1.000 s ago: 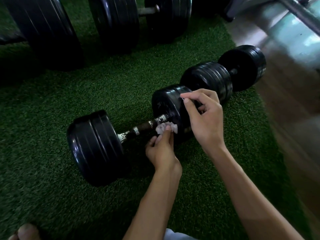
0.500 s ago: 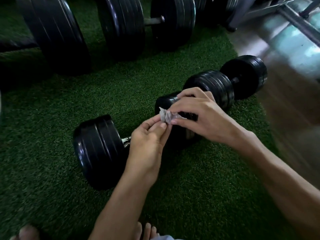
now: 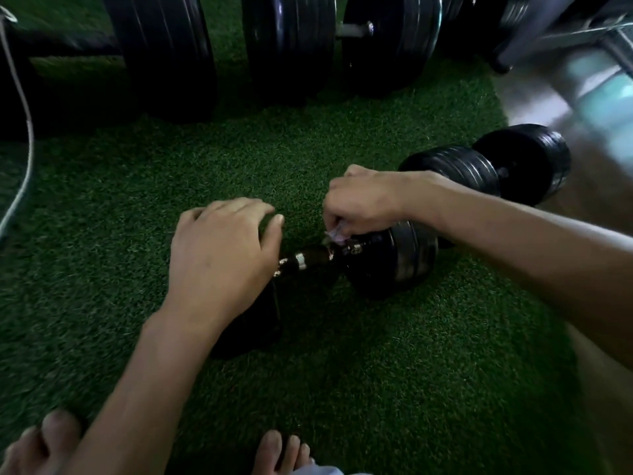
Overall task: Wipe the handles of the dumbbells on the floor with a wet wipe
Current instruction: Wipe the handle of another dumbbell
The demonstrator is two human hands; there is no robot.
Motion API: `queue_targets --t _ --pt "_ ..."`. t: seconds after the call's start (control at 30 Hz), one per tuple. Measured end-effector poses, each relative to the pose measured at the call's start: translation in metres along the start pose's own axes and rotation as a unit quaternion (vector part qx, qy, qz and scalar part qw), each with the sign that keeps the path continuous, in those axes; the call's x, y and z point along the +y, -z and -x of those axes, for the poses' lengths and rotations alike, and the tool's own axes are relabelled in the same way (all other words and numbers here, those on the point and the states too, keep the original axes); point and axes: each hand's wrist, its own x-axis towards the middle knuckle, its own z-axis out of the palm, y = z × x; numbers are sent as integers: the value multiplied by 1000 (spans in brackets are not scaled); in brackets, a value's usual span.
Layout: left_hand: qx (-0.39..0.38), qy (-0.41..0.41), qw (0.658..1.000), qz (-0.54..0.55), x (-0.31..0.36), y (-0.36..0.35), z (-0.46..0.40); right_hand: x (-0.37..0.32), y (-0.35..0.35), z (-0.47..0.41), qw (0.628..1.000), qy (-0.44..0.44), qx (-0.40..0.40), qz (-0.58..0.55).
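We have the near black plate-loaded dumbbell (image 3: 387,258) lying on the green artificial turf (image 3: 342,354), its worn, chrome-flecked steel handle (image 3: 308,260) running from about eight o'clock up to two o'clock. Our right hand (image 3: 363,200) is the nearer one to the work — its fingers curl down and pinch the crumpled white wet wipe (image 3: 335,233) right at the two o'clock end of the handle, touching the bar just beside the right-hand plates. We judge the coming stroke runs along the bar toward eight o'clock. Our left hand (image 3: 222,252) sits at that end, fingers loosely spread and draped over the left plates, holding nothing, so it steadies the weight but also caps how far the wipe can travel. A second small black dumbbell (image 3: 493,166) lies at two o'clock, close behind the right wrist. Large black plate dumbbells (image 3: 291,46) stand in a row at twelve o'clock — well apart. Bare toes (image 3: 281,450) show at six o'clock.
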Motion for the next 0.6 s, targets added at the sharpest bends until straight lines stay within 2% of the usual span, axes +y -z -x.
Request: queue_targets --t 0.1,0.23,0.43,0.5,0.6 --pt "-3 -1 1000 5 -3 1 -2 4 2 2 997 -5 -76 25" --pt "1 -6 1000 13 -5 0 -1 8 3 8 990 -8 -131 52" --pt "25 -26 999 2 -8 -7 -2 8 8 -3 997 -15 -82 -8" --pt "22 -19 1000 9 -7 -5 -2 4 4 -7 995 -13 -95 11" --pt "20 -19 1000 5 -8 -5 -2 4 15 2 993 -31 -116 -21"
